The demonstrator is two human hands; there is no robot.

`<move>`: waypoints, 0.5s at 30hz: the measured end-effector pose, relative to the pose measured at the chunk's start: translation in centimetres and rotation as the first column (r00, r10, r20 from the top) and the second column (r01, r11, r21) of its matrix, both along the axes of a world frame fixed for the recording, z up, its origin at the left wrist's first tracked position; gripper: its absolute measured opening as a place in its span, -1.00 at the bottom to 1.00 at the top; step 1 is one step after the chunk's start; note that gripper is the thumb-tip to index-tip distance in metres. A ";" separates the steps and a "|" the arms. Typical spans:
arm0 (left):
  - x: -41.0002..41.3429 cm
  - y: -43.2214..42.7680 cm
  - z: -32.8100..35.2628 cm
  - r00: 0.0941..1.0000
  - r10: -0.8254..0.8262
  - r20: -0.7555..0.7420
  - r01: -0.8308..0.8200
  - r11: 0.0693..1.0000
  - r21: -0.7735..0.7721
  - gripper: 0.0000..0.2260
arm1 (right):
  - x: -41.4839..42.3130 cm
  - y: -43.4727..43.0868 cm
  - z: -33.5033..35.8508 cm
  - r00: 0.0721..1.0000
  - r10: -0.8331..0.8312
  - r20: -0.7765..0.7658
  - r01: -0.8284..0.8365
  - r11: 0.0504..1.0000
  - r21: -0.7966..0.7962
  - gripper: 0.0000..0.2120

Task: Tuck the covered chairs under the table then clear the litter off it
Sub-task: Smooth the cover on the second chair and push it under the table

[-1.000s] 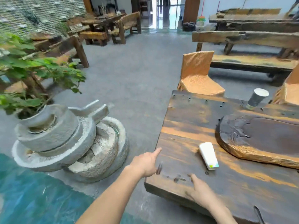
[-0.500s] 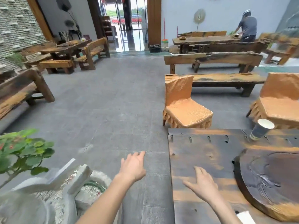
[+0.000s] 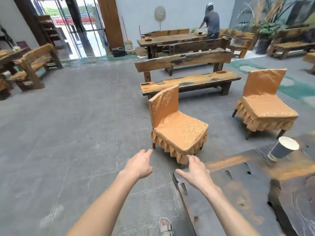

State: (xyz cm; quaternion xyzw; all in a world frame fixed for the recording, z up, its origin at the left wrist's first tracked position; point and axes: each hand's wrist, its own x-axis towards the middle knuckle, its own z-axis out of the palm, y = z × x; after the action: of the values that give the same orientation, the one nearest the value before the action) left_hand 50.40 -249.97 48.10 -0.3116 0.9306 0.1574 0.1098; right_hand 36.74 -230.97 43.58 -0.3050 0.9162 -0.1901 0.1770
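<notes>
Two chairs in orange fabric covers stand on the grey floor, pulled away from the dark wooden table (image 3: 238, 193) at the lower right. The nearer chair (image 3: 177, 126) is just beyond my hands, its seat facing the table. The second chair (image 3: 264, 106) stands further right. A grey paper cup (image 3: 281, 149) with a white inside stands on the table's far edge. My left hand (image 3: 139, 165) and my right hand (image 3: 194, 171) both reach forward with fingers spread, holding nothing, a short way from the nearer chair's skirt.
A long wooden bench (image 3: 189, 82) stands right behind the nearer chair, with more benches and tables beyond. A person (image 3: 211, 21) stands at a far table. Wooden seats (image 3: 34, 65) line the left side. Open grey floor lies to the left.
The view has swung up and right, away from the stone planter and the white packet on the table. Both hands left the table's corner and now reach toward the nearer covered chair.
</notes>
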 end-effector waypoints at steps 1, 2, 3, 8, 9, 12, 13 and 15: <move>-2.2 -3.2 0.1 1.000 -0.018 0.025 0.017 1.000 0.012 -0.46 | -1.8 -2.5 -0.3 1.000 -0.001 -0.001 0.001 1.000 -0.001 -0.25; -4.6 -6.4 0.2 0.999 -0.022 0.042 0.021 1.000 0.016 -0.47 | -3.7 -5.1 -0.5 1.000 -0.003 0.001 0.003 1.000 -0.003 -0.26; -7.1 -9.6 0.5 0.999 -0.016 0.052 0.015 1.000 0.015 -0.48 | -5.7 -7.6 -0.7 1.000 -0.009 0.008 0.009 1.000 -0.001 -0.24; -17.5 -22.2 2.4 0.999 -0.026 0.043 0.025 1.000 0.006 -0.46 | -14.5 -18.4 0.0 0.997 -0.045 0.056 0.045 0.999 -0.004 -0.19; -19.0 -24.2 2.8 0.999 -0.030 0.027 0.030 1.000 0.003 -0.46 | -16.2 -20.6 0.3 0.997 -0.044 0.062 0.044 0.999 -0.002 -0.19; -23.3 -30.3 3.5 0.998 -0.059 -0.015 0.059 0.998 -0.006 -0.46 | -20.3 -27.1 1.1 0.995 -0.046 0.086 0.048 0.999 -0.022 -0.22; -24.8 -32.3 3.5 0.998 -0.067 -0.020 0.066 0.998 -0.004 -0.46 | -21.6 -29.2 1.1 0.994 -0.056 0.092 0.059 0.998 -0.030 -0.23; -27.9 -36.3 3.2 0.996 -0.085 -0.028 0.085 0.996 0.009 -0.45 | -24.1 -33.6 1.0 0.994 -0.070 0.087 0.074 0.996 -0.050 -0.27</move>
State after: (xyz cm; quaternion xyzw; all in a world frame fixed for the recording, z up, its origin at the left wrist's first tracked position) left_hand 22.45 -286.25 51.34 -0.2690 0.9436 0.1615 0.1053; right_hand 12.64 -264.59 44.55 -0.2679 0.9128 -0.2336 0.2009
